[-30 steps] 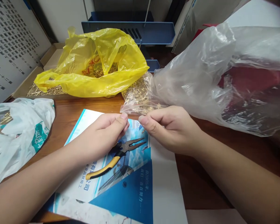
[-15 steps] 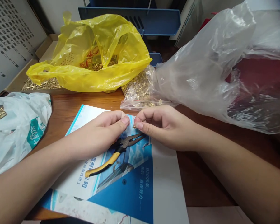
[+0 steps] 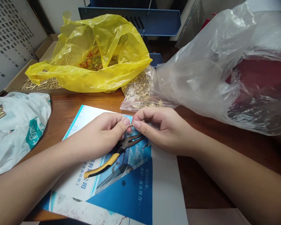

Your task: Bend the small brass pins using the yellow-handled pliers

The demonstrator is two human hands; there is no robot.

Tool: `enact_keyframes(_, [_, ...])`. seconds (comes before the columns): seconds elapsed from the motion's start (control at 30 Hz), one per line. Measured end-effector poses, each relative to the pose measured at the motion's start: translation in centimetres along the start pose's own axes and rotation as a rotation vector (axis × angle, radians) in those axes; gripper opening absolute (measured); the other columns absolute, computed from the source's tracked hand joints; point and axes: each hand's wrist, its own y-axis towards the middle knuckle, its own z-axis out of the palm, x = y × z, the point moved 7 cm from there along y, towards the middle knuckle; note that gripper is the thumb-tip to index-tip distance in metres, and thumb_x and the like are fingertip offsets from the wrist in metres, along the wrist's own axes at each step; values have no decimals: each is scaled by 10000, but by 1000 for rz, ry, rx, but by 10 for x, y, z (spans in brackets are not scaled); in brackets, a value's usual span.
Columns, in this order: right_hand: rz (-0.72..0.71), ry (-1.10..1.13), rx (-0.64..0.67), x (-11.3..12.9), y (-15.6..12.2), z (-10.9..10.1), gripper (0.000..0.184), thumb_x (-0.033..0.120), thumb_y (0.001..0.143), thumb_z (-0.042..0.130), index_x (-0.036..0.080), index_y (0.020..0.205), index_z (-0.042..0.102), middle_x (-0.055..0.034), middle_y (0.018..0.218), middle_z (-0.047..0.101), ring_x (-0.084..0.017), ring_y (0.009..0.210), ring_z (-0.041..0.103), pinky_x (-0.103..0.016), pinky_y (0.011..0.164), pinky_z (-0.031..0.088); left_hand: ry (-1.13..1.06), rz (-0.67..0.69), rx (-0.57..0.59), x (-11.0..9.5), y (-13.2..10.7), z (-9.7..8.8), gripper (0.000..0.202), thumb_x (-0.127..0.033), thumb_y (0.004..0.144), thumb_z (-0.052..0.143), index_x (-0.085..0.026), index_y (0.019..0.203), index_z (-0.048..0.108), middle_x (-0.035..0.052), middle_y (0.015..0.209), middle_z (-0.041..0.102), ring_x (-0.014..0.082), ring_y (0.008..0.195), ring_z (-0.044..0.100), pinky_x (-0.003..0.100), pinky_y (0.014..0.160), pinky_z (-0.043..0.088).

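My left hand (image 3: 105, 134) and my right hand (image 3: 160, 128) meet above a blue and white brochure (image 3: 121, 187), fingers curled. Between the two thumbs and forefingers sits a tiny brass pin (image 3: 130, 125), pinched from both sides. Under the hands lie pliers (image 3: 107, 161) with yellow and black handles, jaws pointing right. Just behind the hands a small clear zip bag (image 3: 140, 92) full of small brass pieces rests on the wooden desk (image 3: 213, 150).
A yellow plastic bag (image 3: 93, 53) sits on a cardboard tray holding brass pieces at the back left. A large clear plastic bag (image 3: 224, 68) fills the right. A white printed bag (image 3: 16, 128) lies at left. Blue desk trays (image 3: 154, 22) stand behind.
The hands have drawn closer until their fingertips touch around the pin. The view tilted down a little between the first earlier frame and the second.
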Motion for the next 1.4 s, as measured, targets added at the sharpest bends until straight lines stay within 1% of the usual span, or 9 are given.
enact_keyframes(0.1, [-14, -27, -3, 0, 0, 1, 175, 239, 904, 557, 146, 836, 689, -63, 795, 697, -137, 697, 601, -228, 611, 470, -45, 10, 7, -1, 1, 1, 427, -526, 976, 482, -172, 738, 484, -31, 650, 396, 102, 569, 303, 223, 502, 254])
enact_keyframes(0.23, [-35, -70, -12, 1, -1, 0, 194, 247, 913, 536, 139, 809, 659, -54, 750, 662, -125, 667, 577, -219, 596, 456, -50, 19, -9, -2, 1, -1, 431, -516, 985, 475, -168, 732, 497, -31, 638, 416, 99, 568, 324, 213, 510, 277])
enact_keyframes(0.57, [-56, -34, -24, 3, -1, 2, 180, 237, 924, 537, 144, 801, 632, -38, 723, 638, -117, 641, 560, -216, 580, 446, -113, 13, -16, -4, 2, -1, 366, -421, 967, 541, -163, 710, 502, -40, 622, 428, 91, 557, 329, 207, 506, 285])
enact_keyframes(0.7, [-70, -24, -12, 3, -1, 4, 173, 225, 922, 533, 149, 785, 606, -36, 712, 628, -120, 630, 553, -222, 568, 437, -119, 40, -3, -5, 1, 0, 350, -391, 970, 538, -161, 709, 500, -45, 618, 416, 87, 555, 319, 204, 504, 283])
enact_keyframes(0.87, [-109, -44, -63, 6, -3, 6, 161, 211, 903, 530, 148, 766, 587, -17, 669, 594, -104, 589, 516, -212, 538, 417, -69, 59, -21, -5, 2, -2, 338, -372, 972, 529, -158, 712, 494, -46, 613, 420, 82, 555, 336, 201, 501, 282])
enact_keyframes(1.03, [-33, -74, -126, 6, -5, 12, 195, 233, 903, 494, 170, 721, 524, -16, 622, 551, -115, 562, 481, -230, 501, 379, 40, 68, -74, -3, 2, -8, 377, -396, 990, 468, -173, 689, 425, -51, 593, 386, 82, 537, 318, 216, 486, 260])
enact_keyframes(1.17, [-22, -70, -80, 7, -5, 16, 171, 224, 894, 491, 171, 733, 514, -1, 614, 540, -107, 547, 464, -228, 487, 361, 174, 69, -79, -3, 1, -8, 365, -391, 1000, 396, -174, 710, 439, -35, 642, 388, 101, 581, 327, 241, 505, 261])
enact_keyframes(1.3, [-51, -78, -29, 7, -6, 18, 120, 181, 861, 503, 169, 742, 501, 15, 623, 541, -97, 550, 461, -224, 491, 355, 287, 69, -99, -6, 1, -6, 343, -362, 979, 407, -178, 689, 426, -32, 633, 399, 106, 583, 342, 251, 513, 265])
enact_keyframes(1.4, [-51, -89, -31, 6, -7, 18, 91, 156, 831, 513, 168, 741, 498, 17, 626, 546, -94, 547, 462, -218, 481, 341, 343, 84, -108, -8, 0, -6, 339, -351, 964, 433, -179, 672, 423, -30, 622, 419, 108, 577, 359, 252, 511, 267])
